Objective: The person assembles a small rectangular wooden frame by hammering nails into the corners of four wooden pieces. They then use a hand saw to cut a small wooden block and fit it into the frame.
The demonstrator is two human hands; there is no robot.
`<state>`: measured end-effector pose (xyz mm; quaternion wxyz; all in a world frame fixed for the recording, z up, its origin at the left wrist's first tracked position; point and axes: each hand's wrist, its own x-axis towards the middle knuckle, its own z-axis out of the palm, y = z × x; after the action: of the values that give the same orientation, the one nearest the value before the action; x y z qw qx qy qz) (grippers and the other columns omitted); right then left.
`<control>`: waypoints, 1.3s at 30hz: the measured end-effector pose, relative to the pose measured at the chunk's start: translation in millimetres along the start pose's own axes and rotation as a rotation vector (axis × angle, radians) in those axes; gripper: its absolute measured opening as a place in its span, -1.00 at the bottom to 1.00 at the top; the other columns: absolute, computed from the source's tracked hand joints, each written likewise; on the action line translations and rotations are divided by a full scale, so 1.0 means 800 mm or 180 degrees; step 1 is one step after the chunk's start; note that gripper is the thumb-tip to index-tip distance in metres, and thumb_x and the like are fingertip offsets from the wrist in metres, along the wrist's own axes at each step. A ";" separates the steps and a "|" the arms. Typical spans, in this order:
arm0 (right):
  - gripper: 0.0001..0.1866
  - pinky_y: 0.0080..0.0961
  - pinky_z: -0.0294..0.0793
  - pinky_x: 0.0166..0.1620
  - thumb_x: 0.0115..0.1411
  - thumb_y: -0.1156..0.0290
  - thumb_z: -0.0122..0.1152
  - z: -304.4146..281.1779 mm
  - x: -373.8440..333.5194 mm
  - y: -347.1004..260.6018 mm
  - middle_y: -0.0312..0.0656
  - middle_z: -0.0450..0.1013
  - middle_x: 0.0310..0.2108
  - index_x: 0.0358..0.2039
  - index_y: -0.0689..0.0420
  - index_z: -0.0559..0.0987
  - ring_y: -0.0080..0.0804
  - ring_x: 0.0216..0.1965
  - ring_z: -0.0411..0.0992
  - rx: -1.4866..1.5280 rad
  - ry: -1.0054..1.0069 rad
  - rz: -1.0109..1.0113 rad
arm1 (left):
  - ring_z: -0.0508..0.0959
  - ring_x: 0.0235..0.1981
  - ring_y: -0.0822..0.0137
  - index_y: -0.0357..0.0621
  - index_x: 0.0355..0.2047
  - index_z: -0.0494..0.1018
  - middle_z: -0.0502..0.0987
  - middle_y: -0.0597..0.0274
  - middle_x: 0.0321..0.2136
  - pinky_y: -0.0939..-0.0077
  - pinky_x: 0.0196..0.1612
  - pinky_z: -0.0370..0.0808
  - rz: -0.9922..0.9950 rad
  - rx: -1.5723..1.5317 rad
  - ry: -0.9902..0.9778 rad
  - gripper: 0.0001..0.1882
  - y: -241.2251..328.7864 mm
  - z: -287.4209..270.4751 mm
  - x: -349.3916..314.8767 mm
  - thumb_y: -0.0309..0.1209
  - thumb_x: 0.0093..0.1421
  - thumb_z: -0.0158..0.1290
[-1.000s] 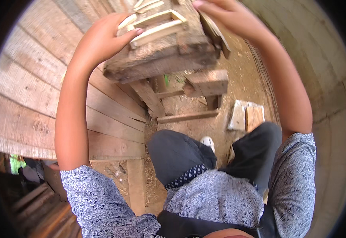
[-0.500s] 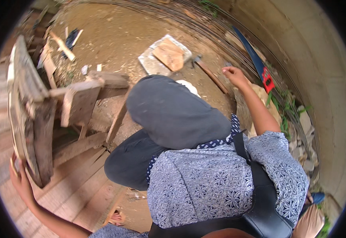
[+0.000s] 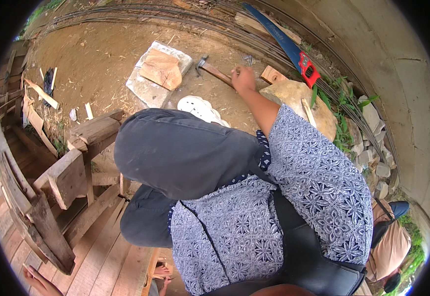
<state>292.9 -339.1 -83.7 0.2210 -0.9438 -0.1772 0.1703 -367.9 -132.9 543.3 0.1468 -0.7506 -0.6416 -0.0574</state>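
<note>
My right hand (image 3: 243, 79) is low over the dirt with its fingers curled, by the handle end of a claw hammer (image 3: 217, 73) lying on the ground. What the fingers hold, if anything, is hidden. A small pile of nails (image 3: 248, 59) lies just beyond that hand. At the lower left rim, my left hand (image 3: 37, 281) has its fingers stretched out over the planks, near the lower end of a weathered wooden frame (image 3: 52, 229). Nothing shows clearly in it.
A wood piece (image 3: 159, 69) rests on a pale stone slab (image 3: 148, 93). A red-handled handsaw (image 3: 286, 47) lies beside thin metal rods by the wall (image 3: 377, 59). A wood block (image 3: 273, 75) and boulder (image 3: 299, 98) are at right. Another person (image 3: 390, 241) is at lower right.
My right arm has reached farther forward and down, toward the hammer and nails. My left hand has drawn back from the wooden frame's edge. The view has shifted rightward.
</note>
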 end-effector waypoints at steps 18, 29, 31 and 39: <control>-0.78 -0.15 0.54 -0.10 0.21 0.25 0.23 -0.003 0.077 0.057 -0.04 0.56 -0.13 -0.21 0.06 0.66 -0.08 -0.20 0.54 -0.0094 -0.0129 0.0116 | 0.52 -0.27 -0.11 -0.50 -0.06 0.28 0.45 -0.31 -0.33 -0.03 -0.16 0.47 0.0076 0.0397 0.0918 -0.39 0.233 -0.029 -0.066 0.00 0.41 -0.08; -0.64 -0.38 0.54 -0.40 0.26 0.38 -0.02 -0.008 0.086 0.068 -0.14 0.48 -0.43 0.06 0.16 0.46 -0.30 -0.48 0.50 0.3117 0.0334 0.1556 | 0.43 -0.38 0.29 -0.24 0.10 0.17 0.40 0.04 -0.32 0.36 -0.32 0.46 -0.0146 -0.2227 -0.0969 -0.28 0.312 0.096 -0.183 0.18 0.31 -0.03; -0.62 -0.45 0.51 -0.45 0.27 0.33 -0.03 -0.024 0.087 0.062 -0.17 0.46 -0.46 0.07 0.16 0.45 -0.36 -0.52 0.48 0.3576 0.0101 0.1886 | 0.46 -0.21 0.27 -0.22 0.14 0.16 0.41 -0.09 -0.18 0.37 -0.15 0.50 -0.0361 -0.2476 -0.1438 -0.19 0.314 0.126 -0.200 0.26 0.25 0.00; -0.66 -0.25 0.56 -0.23 0.16 0.11 0.20 -0.030 0.103 0.068 -0.02 0.60 -0.42 -0.31 0.13 0.69 -0.10 -0.39 0.58 0.0257 0.0366 0.0625 | 0.30 -0.18 0.43 -0.23 0.10 0.19 0.25 0.23 -0.16 0.57 -0.04 0.30 -0.0647 -0.3334 -0.2348 -0.39 0.339 0.166 -0.220 0.06 0.36 -0.01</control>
<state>389.2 -359.4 -109.3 0.2509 -0.9552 -0.0640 0.1437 -145.4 -296.9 328.7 -0.4749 -0.6288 -0.6049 -0.1147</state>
